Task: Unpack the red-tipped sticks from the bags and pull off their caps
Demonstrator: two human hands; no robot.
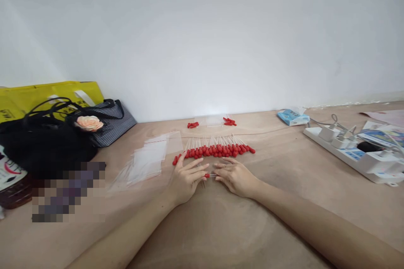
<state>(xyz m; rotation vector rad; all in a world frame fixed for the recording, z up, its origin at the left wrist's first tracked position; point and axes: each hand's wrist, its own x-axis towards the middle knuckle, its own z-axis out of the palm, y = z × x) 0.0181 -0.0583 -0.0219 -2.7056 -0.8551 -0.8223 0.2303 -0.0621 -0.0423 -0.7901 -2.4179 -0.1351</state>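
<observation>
Fanned row of thin pale sticks with bulbous red tips [217, 150] lies loose: apparently the part left. Beyond the row, two small red-tipped clusters [229, 122], perhaps done. Nearer than the row, one slim, pale, red-ended stick [210, 175], axis left-right, red end leftward; left hand [187, 175] and right hand [235, 177] pinch it, fingers narrowed.

Premises appear domestic: a wood-toned tabletop [227, 235] stands against a plain white wall [202, 42]. Personal articles are noted: a striped bag [116, 129], a yellow bag [31, 97], a tissue pack [291, 117] and a power strip [342, 156] loaded with chargers [330, 133]. Exact room type undetermined.
</observation>
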